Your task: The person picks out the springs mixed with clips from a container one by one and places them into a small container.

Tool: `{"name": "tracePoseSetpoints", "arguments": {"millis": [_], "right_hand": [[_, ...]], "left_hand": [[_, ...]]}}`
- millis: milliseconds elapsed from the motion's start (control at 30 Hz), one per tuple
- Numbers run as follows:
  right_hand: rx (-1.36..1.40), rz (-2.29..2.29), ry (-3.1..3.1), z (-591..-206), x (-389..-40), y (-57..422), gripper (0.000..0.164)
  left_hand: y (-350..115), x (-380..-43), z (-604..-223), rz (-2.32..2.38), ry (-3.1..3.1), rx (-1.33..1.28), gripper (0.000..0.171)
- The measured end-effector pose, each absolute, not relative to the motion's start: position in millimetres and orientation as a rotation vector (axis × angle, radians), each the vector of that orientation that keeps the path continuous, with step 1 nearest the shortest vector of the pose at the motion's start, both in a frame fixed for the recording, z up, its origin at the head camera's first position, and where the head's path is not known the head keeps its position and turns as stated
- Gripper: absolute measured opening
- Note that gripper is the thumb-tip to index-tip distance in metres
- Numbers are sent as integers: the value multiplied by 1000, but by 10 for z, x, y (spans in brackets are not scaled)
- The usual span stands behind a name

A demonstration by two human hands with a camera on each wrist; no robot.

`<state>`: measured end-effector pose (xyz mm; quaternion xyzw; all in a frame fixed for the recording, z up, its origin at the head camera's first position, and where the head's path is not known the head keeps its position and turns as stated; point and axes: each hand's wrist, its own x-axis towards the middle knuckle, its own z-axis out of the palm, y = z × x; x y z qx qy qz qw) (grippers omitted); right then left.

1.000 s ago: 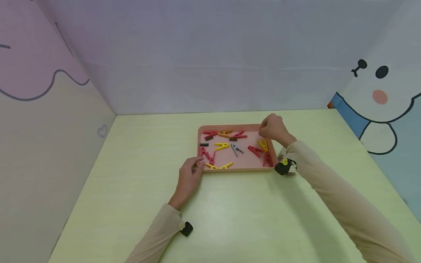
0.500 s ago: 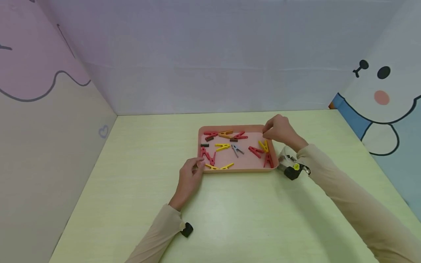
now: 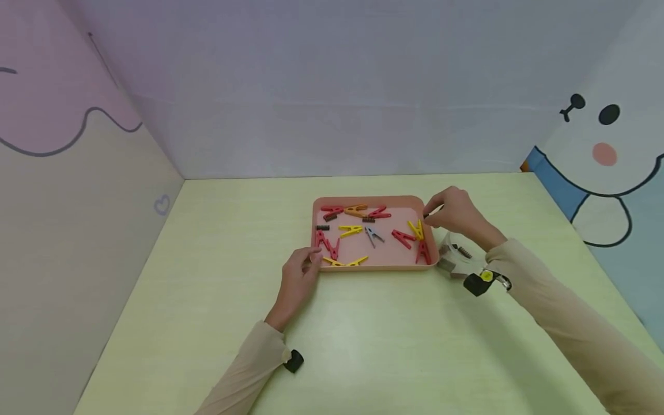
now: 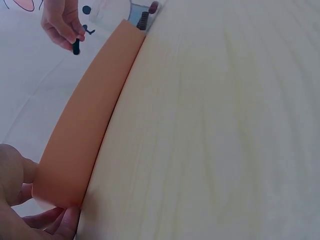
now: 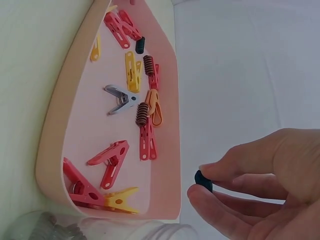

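Observation:
A pink tray (image 3: pixel 373 268) holds several plastic clips, such as a yellow clip (image 3: pixel 350 230), a grey clip (image 5: pixel 121 98) and a red clip (image 5: pixel 111 162). Coil springs lie among them, one a brown spring (image 5: pixel 142 114). At the tray's near left corner my left hand (image 3: pixel 301 276) grips the wall between thumb and fingers. Just beyond the right side, my right hand (image 3: pixel 456 212) pinches a small dark spring (image 5: pixel 204 181) between thumb and fingertip, its coils too blurred to make out. In the left wrist view, the spring sticks out below the fingertips.
A clear plastic jar (image 3: pixel 453 262) with springs inside lies against the tray's right end, beneath my right forearm. The pale wooden table (image 3: pixel 207 259) extends around the tray. A white backdrop (image 3: pixel 332 132) rises behind, with printed side panels.
My right hand has moved right, from over the tray's far right corner to outside its edge, with the spring now showing. More of the jar shows. The left hand stays put.

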<state>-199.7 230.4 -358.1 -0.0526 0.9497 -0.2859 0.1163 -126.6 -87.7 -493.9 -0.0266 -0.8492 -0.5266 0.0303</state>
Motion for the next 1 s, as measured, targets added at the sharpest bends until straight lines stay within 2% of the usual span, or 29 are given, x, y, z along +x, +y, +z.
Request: {"name": "tracePoseSetpoints", "arguments": {"millis": [733,1000], "right_hand": [[-172,-809,2815,-3469,-1674,2505,24],[-193,-834,2838,-3456,-1562,2612,21]], "left_hand": [[-875,-1272,-4937,-1615,-2618,-63,27],[-867,-1266,-4923,-1618,-2623,-53,28]]}}
